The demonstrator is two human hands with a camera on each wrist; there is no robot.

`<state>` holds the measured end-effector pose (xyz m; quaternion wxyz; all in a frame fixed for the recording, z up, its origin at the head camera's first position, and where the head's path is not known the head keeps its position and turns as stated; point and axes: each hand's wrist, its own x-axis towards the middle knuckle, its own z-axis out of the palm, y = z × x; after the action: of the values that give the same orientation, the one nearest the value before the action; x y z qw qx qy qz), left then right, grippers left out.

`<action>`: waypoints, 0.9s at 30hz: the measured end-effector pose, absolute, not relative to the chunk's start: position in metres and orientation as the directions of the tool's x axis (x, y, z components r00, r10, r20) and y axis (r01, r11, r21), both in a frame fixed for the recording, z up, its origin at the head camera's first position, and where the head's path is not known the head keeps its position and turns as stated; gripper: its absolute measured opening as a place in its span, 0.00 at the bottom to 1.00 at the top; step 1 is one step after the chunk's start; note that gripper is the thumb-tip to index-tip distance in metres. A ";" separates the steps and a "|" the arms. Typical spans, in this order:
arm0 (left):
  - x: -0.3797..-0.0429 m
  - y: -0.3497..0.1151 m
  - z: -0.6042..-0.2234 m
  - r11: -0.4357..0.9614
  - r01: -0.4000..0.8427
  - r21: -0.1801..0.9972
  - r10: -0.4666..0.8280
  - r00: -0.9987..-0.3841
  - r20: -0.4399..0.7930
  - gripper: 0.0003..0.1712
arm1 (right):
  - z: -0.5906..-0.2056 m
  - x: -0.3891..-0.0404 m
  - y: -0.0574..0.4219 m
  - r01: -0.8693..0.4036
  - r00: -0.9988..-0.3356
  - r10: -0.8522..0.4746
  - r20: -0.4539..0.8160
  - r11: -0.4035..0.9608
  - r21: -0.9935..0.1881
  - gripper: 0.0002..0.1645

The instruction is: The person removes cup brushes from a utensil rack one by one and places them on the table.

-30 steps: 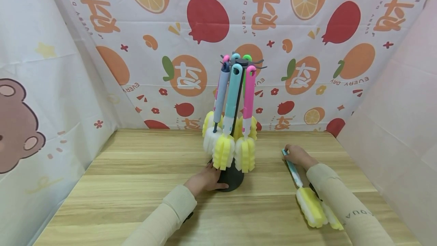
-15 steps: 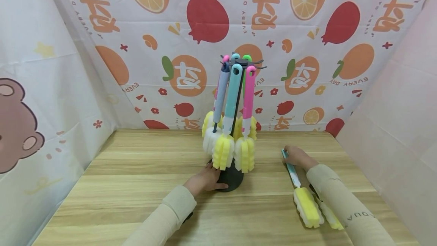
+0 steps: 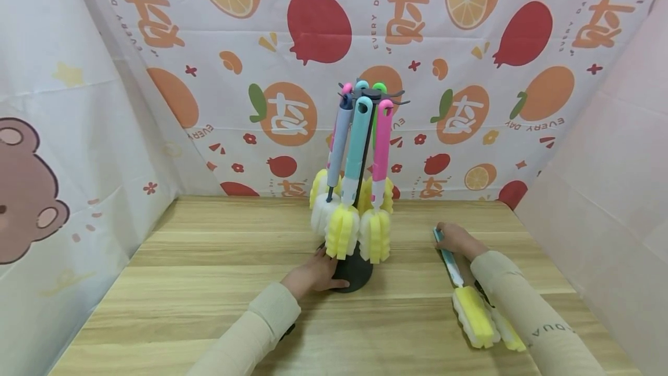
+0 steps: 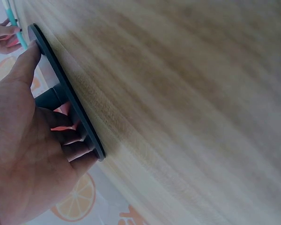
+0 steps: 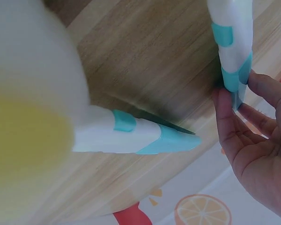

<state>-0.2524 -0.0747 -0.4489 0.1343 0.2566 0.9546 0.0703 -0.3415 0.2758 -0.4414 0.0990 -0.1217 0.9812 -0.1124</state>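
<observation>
A black stand [image 3: 371,95] holds several sponge bottle brushes hung by their handle loops, with pink, teal, green and grey-blue handles. On its round black base [image 3: 359,271] rests my left hand [image 3: 312,274], thumb at the front edge. The left wrist view shows that hand's fairly straight, spread fingers [image 4: 77,150] across the disc. To the right, my right hand [image 3: 458,241] pinches the handle end of a teal-handled bottle brush [image 3: 472,315] with a yellow-and-white head. A second teal-handled brush [image 3: 508,332] lies beside it, partly hidden by the sleeve; its handle [image 5: 145,136] shows in the right wrist view.
The wooden table [image 3: 209,283] reaches back to a fruit-print cloth [image 3: 219,103]. White cloth walls [image 3: 616,179] stand at both sides. The hanging brush heads are directly above and around the stand's base.
The held brush's head swung slightly left, then back right, with the right hand staying on its handle. My left hand and the stand stayed in place.
</observation>
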 end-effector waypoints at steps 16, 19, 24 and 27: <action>-0.253 -0.075 -0.451 0.858 0.471 0.204 0.509 -0.831 -0.223 0.51 | -0.443 -0.342 0.282 -0.233 -0.944 -0.278 -0.176 0.943 -0.239 0.26; -0.253 -0.075 -0.451 0.856 0.470 0.215 0.511 -0.831 -0.218 0.51 | -0.443 -0.342 0.283 -0.237 -0.944 -0.280 -0.176 0.943 -0.234 0.27; -0.253 -0.075 -0.452 0.856 0.473 0.210 0.512 -0.832 -0.212 0.51 | -0.442 -0.341 0.283 -0.243 -0.941 -0.286 -0.180 0.943 -0.227 0.28; -0.253 -0.075 -0.452 0.855 0.478 0.201 0.514 -0.832 -0.209 0.51 | -0.443 -0.341 0.283 -0.242 -0.941 -0.285 -0.180 0.943 -0.228 0.29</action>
<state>-0.2533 -0.0750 -0.4519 0.1285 0.2601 0.9544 0.0700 -0.3408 0.2829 -0.4435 0.1060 -0.1344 0.9800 -0.1020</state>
